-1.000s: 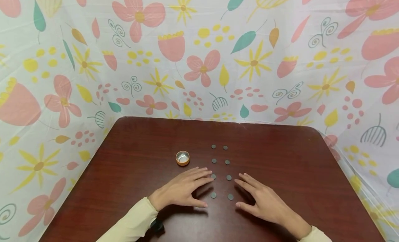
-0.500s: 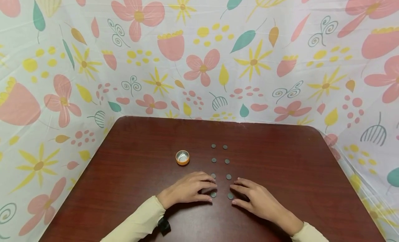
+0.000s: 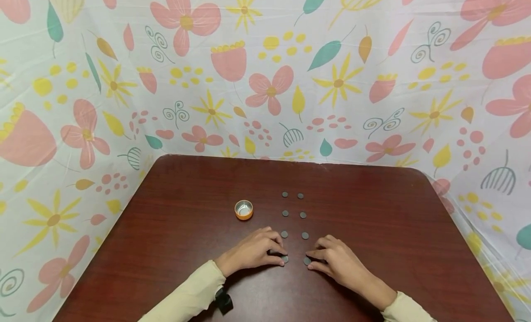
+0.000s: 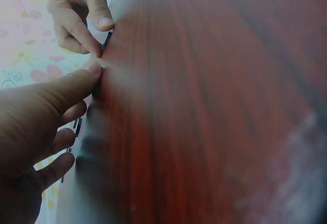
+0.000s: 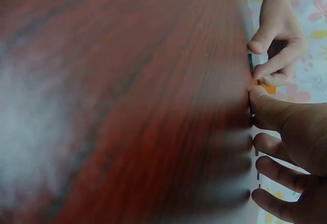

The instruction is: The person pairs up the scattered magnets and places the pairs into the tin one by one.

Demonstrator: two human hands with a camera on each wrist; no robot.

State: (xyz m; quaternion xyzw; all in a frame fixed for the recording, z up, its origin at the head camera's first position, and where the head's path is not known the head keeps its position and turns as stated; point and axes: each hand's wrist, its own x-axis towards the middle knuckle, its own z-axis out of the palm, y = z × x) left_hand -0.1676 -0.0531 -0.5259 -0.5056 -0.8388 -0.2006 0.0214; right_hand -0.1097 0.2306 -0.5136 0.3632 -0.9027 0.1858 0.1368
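My left hand [image 3: 258, 249] rests low over the table, its thumb and index finger pinching the edges of a small flat grey disc [image 3: 285, 259]. Opposite it, my right hand [image 3: 339, 263] pinches a matching grey disc [image 3: 307, 261] the same way. Both discs lie on the tabletop, side by side with a short gap. In the left wrist view the disc [image 4: 106, 41] between the right thumb and finger shows as a dark, thin edge. The left hand's disc [image 5: 250, 61] shows likewise in the right wrist view. Remaining fingers of both hands are bent.
Further back, several more grey discs [image 3: 285, 213] lie in two columns. A small round orange cup [image 3: 244, 217] with a silvery inside stands left of them. The dark red wooden table [image 3: 199, 183] ends at a flower-print cloth [image 3: 265, 82]. A black strap [image 3: 224, 301] hangs by the left sleeve.
Both hands have come down and closer to the nearest pair of discs. Their spread fingers have curled, with thumb and index finger closing on one disc each. The discs have stayed in place.
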